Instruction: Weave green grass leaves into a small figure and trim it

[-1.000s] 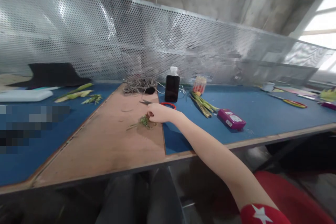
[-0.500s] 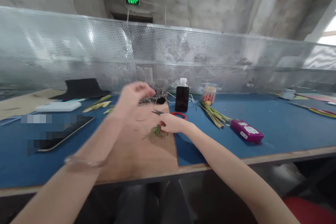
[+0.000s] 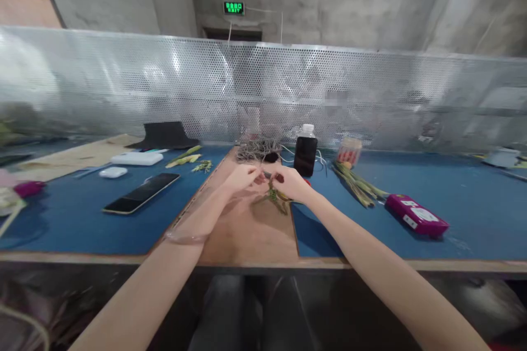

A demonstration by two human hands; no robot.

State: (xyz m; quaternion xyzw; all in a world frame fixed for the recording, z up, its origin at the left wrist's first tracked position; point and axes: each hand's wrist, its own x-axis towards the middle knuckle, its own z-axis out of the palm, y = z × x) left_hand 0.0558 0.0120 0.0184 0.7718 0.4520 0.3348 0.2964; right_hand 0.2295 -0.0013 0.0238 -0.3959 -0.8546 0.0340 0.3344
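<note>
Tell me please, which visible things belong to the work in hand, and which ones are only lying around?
Apparently in the work: green sprig at the right hand; scissors, mostly hidden.
Lying around: phone; purple packet; small white case; jar.

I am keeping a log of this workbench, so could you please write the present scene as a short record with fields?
Right hand: fingers curled, just above a green sprig; exact grip unclear
Left hand: fingers bent, close to the other hand; grip unclear
Surface below hands: brown board between blue areas
Right of board: bottle with dark contents, long stalks, purple pack
Left of board: phone, lying flat
Behind hands: tangled grey cord, perforated metal screen
</note>
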